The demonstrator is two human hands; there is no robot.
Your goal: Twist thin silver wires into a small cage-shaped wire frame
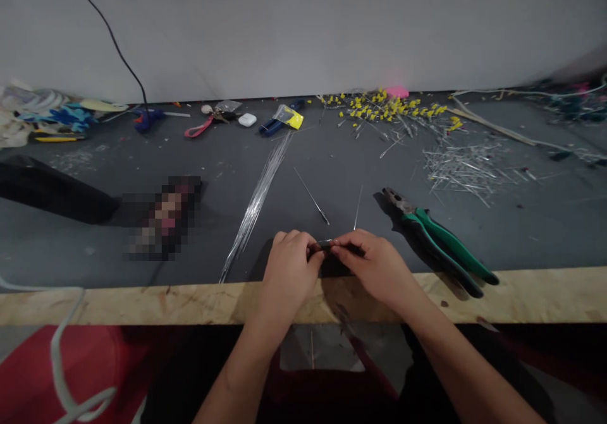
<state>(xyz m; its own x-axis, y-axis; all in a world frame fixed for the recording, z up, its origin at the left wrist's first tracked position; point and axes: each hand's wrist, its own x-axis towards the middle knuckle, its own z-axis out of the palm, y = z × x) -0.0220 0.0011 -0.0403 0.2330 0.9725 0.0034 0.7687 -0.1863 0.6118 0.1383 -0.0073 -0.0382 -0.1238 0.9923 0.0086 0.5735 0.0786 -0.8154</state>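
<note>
Left hand [290, 261] and right hand [374, 261] are pinching a small dark piece [324, 245] between closed fingertips at the surface [332, 165] front edge. A thin wire [357, 209] is rising from it; slipping fingers could likely bend it. The piece itself is largely hidden. Green pliers [439, 239] are lying just right.

One head-worn view, looking forward and down over the worktop [303, 158]; near edge close at 6 o'clock, wall at 12 o'clock.
</note>
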